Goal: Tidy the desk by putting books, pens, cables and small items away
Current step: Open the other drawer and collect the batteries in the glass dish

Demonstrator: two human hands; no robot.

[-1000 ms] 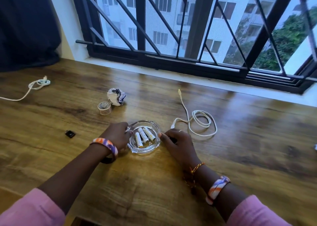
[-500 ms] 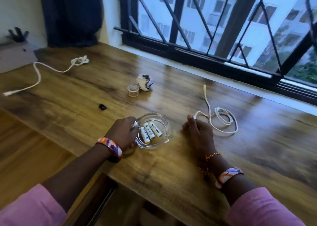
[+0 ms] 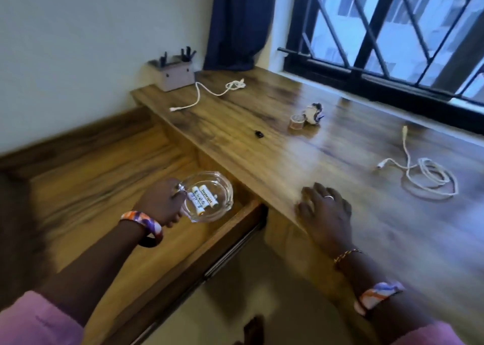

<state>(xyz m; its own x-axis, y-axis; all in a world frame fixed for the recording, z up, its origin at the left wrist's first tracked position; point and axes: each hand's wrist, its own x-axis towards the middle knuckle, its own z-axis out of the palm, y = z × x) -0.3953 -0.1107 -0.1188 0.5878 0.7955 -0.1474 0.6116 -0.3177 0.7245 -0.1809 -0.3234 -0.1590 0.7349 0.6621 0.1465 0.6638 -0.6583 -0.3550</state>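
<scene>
My left hand (image 3: 162,204) grips the rim of a clear glass dish (image 3: 221,187) with three white batteries (image 3: 203,199) inside, holding it off the desk above an open wooden drawer (image 3: 233,229). My right hand (image 3: 324,211) rests flat, fingers spread, on the wooden desk (image 3: 327,161) near its front edge. On the desktop lie a coiled white cable (image 3: 427,179) at the right, a second white cable (image 3: 209,93) at the far left, a tape roll (image 3: 297,121), a crumpled paper ball (image 3: 314,111) and a small black item (image 3: 259,134).
A grey holder (image 3: 178,76) with black items standing in it sits at the desk's far left corner by the wall. A dark curtain (image 3: 238,22) hangs behind it. A barred window (image 3: 392,30) runs along the desk's back edge.
My left hand has lifted the dish of batteries off the desk and carried it left, over the open drawer. My view has swung left. My right hand stays on the desk.
</scene>
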